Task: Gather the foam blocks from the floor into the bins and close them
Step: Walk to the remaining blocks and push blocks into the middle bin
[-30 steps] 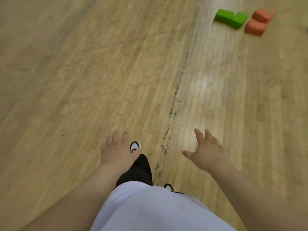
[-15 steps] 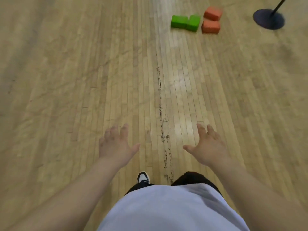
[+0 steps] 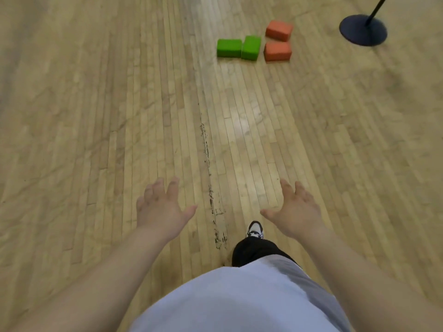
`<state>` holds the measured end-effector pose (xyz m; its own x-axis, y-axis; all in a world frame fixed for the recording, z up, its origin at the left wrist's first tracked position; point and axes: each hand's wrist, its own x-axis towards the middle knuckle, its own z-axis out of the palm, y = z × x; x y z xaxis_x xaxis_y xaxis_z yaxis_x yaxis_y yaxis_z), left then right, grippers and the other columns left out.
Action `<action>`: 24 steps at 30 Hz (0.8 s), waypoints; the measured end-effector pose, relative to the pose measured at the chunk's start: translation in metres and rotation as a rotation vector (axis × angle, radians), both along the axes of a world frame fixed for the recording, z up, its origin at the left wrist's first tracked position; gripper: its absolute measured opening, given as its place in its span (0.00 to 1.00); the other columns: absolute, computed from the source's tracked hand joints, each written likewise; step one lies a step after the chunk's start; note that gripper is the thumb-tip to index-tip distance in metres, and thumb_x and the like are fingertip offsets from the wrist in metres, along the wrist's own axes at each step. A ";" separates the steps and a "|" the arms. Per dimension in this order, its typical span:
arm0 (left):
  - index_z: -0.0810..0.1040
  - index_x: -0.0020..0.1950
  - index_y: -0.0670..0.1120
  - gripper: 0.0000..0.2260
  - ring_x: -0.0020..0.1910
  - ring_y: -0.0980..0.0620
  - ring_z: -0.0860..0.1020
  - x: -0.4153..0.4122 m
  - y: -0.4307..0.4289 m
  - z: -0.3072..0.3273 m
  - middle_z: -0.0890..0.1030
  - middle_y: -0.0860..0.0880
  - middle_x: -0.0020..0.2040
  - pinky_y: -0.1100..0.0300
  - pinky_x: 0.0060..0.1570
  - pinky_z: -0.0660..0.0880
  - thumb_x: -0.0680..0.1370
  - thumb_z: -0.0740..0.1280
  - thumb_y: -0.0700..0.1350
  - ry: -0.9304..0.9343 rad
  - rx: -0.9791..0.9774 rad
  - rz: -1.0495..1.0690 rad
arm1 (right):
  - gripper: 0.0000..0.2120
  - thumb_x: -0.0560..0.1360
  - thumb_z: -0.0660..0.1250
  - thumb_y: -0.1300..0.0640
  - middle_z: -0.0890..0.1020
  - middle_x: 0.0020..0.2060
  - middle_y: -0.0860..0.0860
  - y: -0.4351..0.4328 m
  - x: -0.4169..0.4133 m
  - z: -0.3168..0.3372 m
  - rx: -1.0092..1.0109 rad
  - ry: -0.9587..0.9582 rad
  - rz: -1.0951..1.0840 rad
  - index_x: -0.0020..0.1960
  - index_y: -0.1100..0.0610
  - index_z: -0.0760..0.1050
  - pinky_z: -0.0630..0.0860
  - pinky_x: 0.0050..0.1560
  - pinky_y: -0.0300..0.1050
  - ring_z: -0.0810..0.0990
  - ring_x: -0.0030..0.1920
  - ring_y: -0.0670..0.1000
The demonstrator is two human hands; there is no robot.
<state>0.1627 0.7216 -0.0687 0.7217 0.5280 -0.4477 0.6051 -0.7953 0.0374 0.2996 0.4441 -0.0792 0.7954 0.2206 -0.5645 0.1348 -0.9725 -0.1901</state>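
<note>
A: Status?
B: Left grip (image 3: pixel 160 209), right grip (image 3: pixel 297 212) released, empty. Green blocks (image 3: pixel 229 47) + orange blocks (image 3: pixel 278 51) on floor (image 3: pixel 96 116), well ahead.
A: Risk?
B: Stand base (image 3: pixel 363 29) near orange ones, could bump it. Grabbing 4 at once, prob drops.

Floor (image 3: pixel 96 116): narrow wood strips, lacquered, low sheen, with one bright glare patch.
Scuff line (image 3: pixel 208 168): dark, broken, rough-looking marks along a seam.
Green blocks (image 3: pixel 229 47): foam, matt.
Orange blocks (image 3: pixel 278 51): foam, matt.
Stand base (image 3: pixel 363 29): dark, dull finish; material unclear.
Shirt (image 3: pixel 239 303): pale cloth, smooth, matt.
Trouser leg (image 3: pixel 254 250): black cloth, matt.
</note>
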 end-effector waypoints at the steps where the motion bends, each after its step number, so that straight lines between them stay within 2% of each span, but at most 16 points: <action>1: 0.45 0.84 0.56 0.40 0.82 0.40 0.49 0.023 -0.002 0.004 0.49 0.43 0.84 0.41 0.79 0.52 0.78 0.54 0.73 0.005 0.000 0.005 | 0.51 0.71 0.62 0.25 0.47 0.83 0.55 -0.001 0.023 0.004 -0.009 0.008 0.019 0.83 0.43 0.41 0.56 0.79 0.62 0.49 0.82 0.60; 10: 0.45 0.83 0.56 0.40 0.81 0.39 0.50 0.205 0.015 0.028 0.51 0.42 0.83 0.40 0.78 0.54 0.78 0.54 0.73 -0.064 0.016 -0.021 | 0.50 0.73 0.63 0.27 0.46 0.83 0.54 0.030 0.206 0.032 0.000 -0.034 0.068 0.83 0.44 0.40 0.56 0.79 0.61 0.49 0.82 0.60; 19: 0.46 0.83 0.57 0.40 0.82 0.39 0.50 0.387 0.119 -0.004 0.51 0.42 0.83 0.40 0.78 0.54 0.78 0.57 0.72 -0.050 -0.032 -0.080 | 0.50 0.73 0.64 0.27 0.45 0.83 0.55 0.120 0.363 0.009 -0.014 -0.009 -0.027 0.83 0.45 0.41 0.55 0.80 0.62 0.48 0.82 0.60; 24: 0.47 0.83 0.56 0.40 0.82 0.40 0.50 0.492 0.191 0.008 0.51 0.42 0.83 0.40 0.78 0.53 0.78 0.56 0.73 -0.017 -0.037 -0.157 | 0.50 0.74 0.64 0.28 0.46 0.83 0.55 0.185 0.455 0.017 -0.005 -0.003 -0.094 0.83 0.45 0.41 0.55 0.80 0.62 0.48 0.82 0.60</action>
